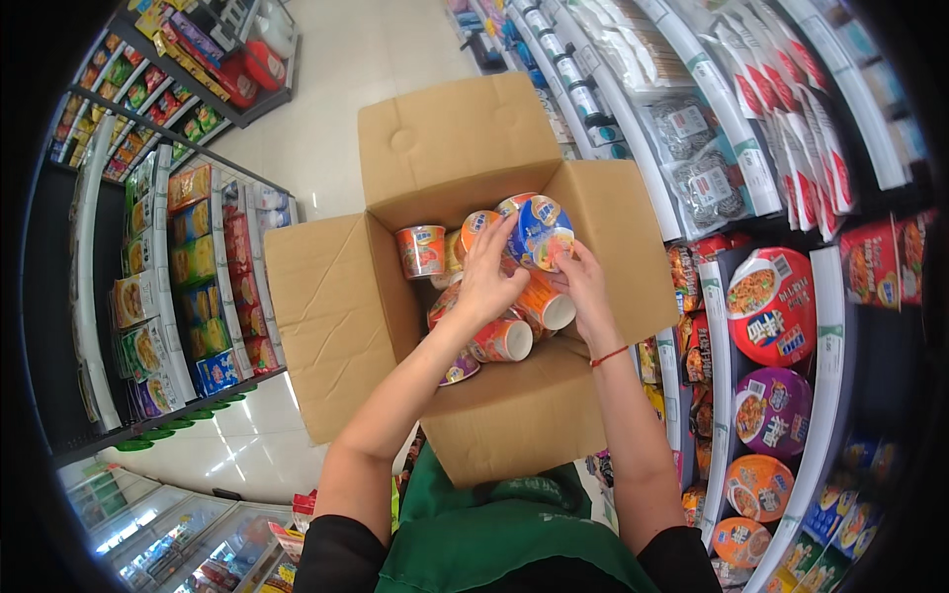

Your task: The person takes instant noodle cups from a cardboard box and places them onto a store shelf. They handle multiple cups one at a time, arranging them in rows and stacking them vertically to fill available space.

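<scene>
An open cardboard box (315,319) stands before me with its flaps folded outward. Jumbled inside are several instant noodle cups, among them an upright red-orange cup (422,252) by the left wall and tipped cups showing white bases, such as a red cup (504,341) and an orange cup (547,300). My right hand (586,285) grips the lower right rim of a blue noodle cup (546,222), its printed lid facing me. Over the cups reaches my left hand (491,270), its fingertips at the blue cup's left edge; whatever lies under its palm is hidden.
Close on the right, store shelves carry large noodle bowls, including a red bowl (771,305) and a purple bowl (773,411). Packs of steel wool scourers (700,185) hang above them. A rack of packaged food (193,252) stands left, and glass-fronted cabinets (170,534) lie lower left.
</scene>
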Action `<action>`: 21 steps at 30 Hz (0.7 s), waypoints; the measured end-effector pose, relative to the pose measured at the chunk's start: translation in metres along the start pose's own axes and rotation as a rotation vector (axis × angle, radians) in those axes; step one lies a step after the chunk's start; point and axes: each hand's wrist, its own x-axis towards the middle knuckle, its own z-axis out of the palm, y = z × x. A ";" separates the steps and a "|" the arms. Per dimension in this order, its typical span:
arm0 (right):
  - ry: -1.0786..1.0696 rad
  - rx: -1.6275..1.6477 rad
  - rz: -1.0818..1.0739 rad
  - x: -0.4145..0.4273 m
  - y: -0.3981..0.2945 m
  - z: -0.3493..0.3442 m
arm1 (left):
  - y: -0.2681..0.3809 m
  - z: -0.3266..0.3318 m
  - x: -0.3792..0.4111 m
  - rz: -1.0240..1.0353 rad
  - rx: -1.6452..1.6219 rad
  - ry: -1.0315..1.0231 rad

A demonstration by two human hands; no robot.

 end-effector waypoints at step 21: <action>0.412 0.024 -0.535 -0.197 -0.083 -0.023 | 0.168 -0.014 -0.068 0.368 -0.164 -0.089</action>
